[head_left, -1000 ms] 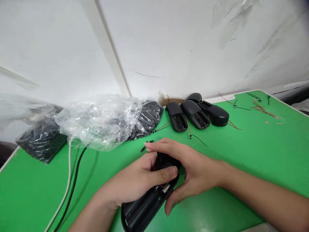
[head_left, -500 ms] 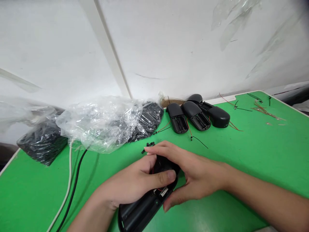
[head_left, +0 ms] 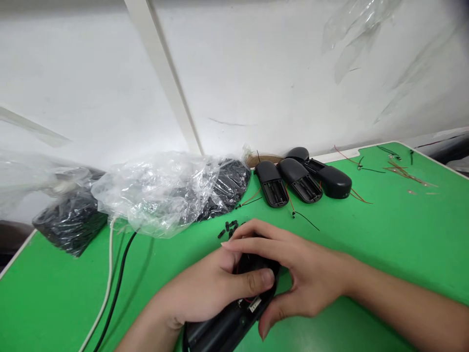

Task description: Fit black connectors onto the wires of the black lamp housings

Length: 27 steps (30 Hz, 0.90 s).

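Note:
A black plastic device housing (head_left: pixel 223 326) with a battery compartment lies tilted between my hands. Around its left side wraps my left hand (head_left: pixel 216 281), the thumb pressed across the top near a white connector (head_left: pixel 255 304) and a red wire. My right hand (head_left: pixel 296 264) curves over the far end, fingers bent over the top edge and thumb along the right side. Its fingers cover part of the housing, so what lies under them is hidden. Just beyond the fingertips are several small black parts (head_left: pixel 227 227) on the green table (head_left: pixel 176 266).
Several similar black housings (head_left: pixel 271 183) with wires stand at the back. Clear plastic bags of black parts (head_left: pixel 223 188) lie at the back left. A white cable (head_left: pixel 111 264) and a black cable (head_left: pixel 119 278) run down the left. Loose wires (head_left: pixel 397 168) lie far right.
The view has shifted slightly, so the scene sits a little lower and to the right. Both hands keep their hold on the housing; my right thumb sits slightly farther from its edge.

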Tool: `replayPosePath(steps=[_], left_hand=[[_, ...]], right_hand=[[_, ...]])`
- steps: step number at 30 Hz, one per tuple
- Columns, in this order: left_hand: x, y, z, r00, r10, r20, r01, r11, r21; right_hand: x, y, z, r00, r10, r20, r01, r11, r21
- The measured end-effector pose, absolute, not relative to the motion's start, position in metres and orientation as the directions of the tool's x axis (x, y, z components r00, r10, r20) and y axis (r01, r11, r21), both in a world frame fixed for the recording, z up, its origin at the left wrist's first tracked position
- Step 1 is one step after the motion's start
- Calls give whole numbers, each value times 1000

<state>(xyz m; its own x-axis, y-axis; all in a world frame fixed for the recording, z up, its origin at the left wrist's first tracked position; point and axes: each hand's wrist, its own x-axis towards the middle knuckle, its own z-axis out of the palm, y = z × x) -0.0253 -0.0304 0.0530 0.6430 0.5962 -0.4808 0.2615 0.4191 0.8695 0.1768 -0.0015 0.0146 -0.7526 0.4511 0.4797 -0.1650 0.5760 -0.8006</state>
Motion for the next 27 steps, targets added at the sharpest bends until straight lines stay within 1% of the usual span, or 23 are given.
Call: replayPosePath(steps=[3,5,7,9,11,12,13,15,17,19,21,24,25,27], left_hand=[[-25,-32,52,629,624,-463,254,397,882],[-25,-32,50,591,658,-466,234,413,880],[-22,-32,49,512,721,-468,158,456,876],[-17,-32,48,354,829,-433,-11,467,884],[-11,-32,48,169,917,-362,-204,391,897],[-8,-33,48,97,940,-326,-281,340,898],[-4,-34,48,64,952,-300,-338,303,891],[1,-36,48,97,959,-268,-400,284,871],[3,-38,48,155,958,-242,-395,284,874],[3,-38,46,164,966,-201,-321,245,915],[-1,-37,43,93,987,-132,-197,148,969],[-10,-33,34,-104,995,-9,-9,8,1000],[-13,-31,32,-160,987,14,31,-9,999],[-18,-28,28,-213,977,27,91,-8,996]], right_hand=[[174,-2,12,-742,459,488,-163,583,-796],[175,-2,12,-739,474,479,-153,574,-804],[177,-2,13,-703,554,446,-121,525,-843],[177,-5,13,-625,679,385,-117,406,-906],[176,-8,13,-574,764,294,-175,236,-956],[174,-11,13,-575,780,248,-217,147,-965],[172,-13,12,-586,785,203,-250,64,-966],[167,-17,13,-594,798,105,-278,-81,-957],[164,-19,15,-572,820,14,-290,-186,-939],[163,-18,16,-547,835,-58,-298,-260,-918],[166,-15,17,-536,838,-102,-308,-306,-901],[173,-11,19,-503,851,-149,-320,-343,-883],[175,-9,22,-480,864,-154,-332,-341,-880],[180,-7,31,-414,898,-148,-347,-306,-887]])
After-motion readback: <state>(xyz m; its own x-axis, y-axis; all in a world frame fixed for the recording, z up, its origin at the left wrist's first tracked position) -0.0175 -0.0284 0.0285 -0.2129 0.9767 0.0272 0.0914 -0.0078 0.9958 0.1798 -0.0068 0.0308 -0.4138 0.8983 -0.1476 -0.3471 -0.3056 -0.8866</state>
